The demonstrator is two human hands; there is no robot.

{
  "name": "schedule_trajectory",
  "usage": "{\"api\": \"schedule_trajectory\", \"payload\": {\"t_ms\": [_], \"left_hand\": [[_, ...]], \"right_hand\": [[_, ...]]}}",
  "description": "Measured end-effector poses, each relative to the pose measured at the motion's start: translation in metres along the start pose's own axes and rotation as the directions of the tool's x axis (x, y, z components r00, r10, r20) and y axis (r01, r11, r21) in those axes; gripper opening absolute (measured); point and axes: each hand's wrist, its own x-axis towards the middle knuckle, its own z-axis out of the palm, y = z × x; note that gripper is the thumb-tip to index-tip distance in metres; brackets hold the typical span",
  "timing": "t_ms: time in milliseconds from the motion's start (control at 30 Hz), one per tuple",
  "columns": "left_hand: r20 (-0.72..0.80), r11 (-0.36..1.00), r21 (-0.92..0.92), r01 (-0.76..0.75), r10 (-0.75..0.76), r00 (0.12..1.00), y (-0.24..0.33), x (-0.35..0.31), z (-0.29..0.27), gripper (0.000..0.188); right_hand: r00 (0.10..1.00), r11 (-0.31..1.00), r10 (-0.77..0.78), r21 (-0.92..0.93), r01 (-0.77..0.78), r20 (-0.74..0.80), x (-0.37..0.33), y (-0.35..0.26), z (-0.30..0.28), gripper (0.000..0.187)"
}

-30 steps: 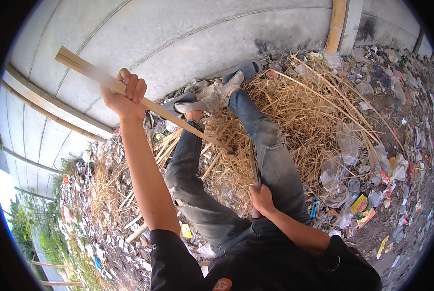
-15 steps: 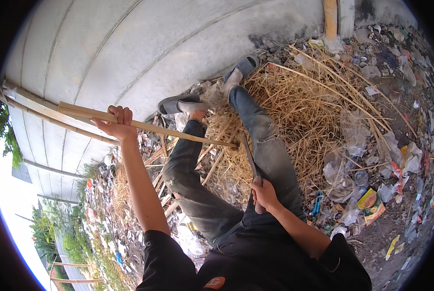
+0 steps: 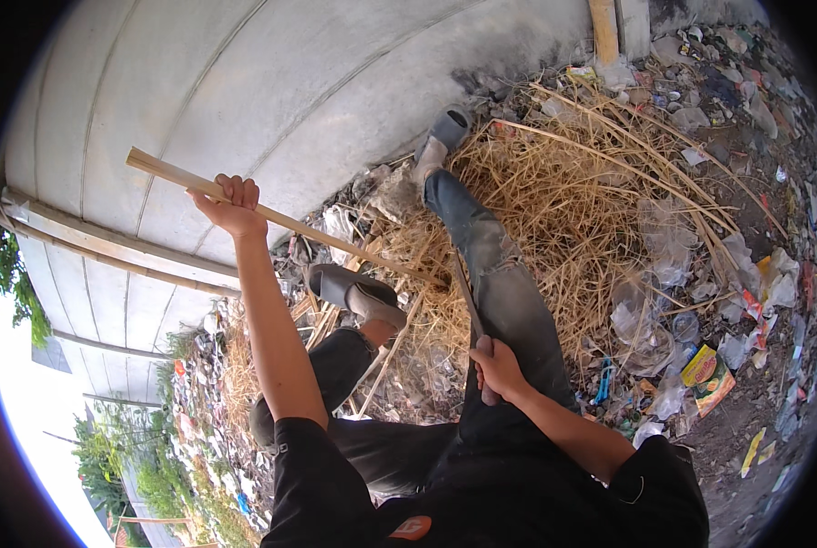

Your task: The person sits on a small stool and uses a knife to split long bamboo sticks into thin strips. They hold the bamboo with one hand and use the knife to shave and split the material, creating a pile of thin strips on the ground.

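Note:
My left hand, raised at the left, is closed around a long pale bamboo strip. One end of the strip sticks out past the hand to the upper left. Its other end slants down to the straw between my feet, beside the blade tip. My right hand grips the brown handle of a long knife at my right thigh. The dark, narrow blade points away from me along my right leg, close to the strip's low end.
Straw and thin shavings lie heaped ahead and right, with long bamboo strips across them. A concrete wall rises in front. Plastic litter covers the right ground. Bamboo rails run along the wall at left.
My left foot has drawn back toward me and the left knee is bent more. My left hand and the strip's upper end have shifted slightly right. The right hand has hardly moved.

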Motion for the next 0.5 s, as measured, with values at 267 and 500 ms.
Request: {"api": "schedule_trajectory", "payload": {"t_ms": [267,500], "left_hand": [[0.091,0.988,0.01,-0.157,0.155,0.984,0.008,-0.053,-0.017,0.06],[-0.002,0.973,-0.112,-0.203,0.204,0.979,0.053,-0.106,-0.157,0.061]], "right_hand": [[0.998,0.975,0.02,-0.22,-0.033,-0.062,0.002,0.008,0.006,0.028],[0.99,0.945,0.049,-0.316,-0.089,-0.132,-0.023,0.005,0.02,0.021]]}}
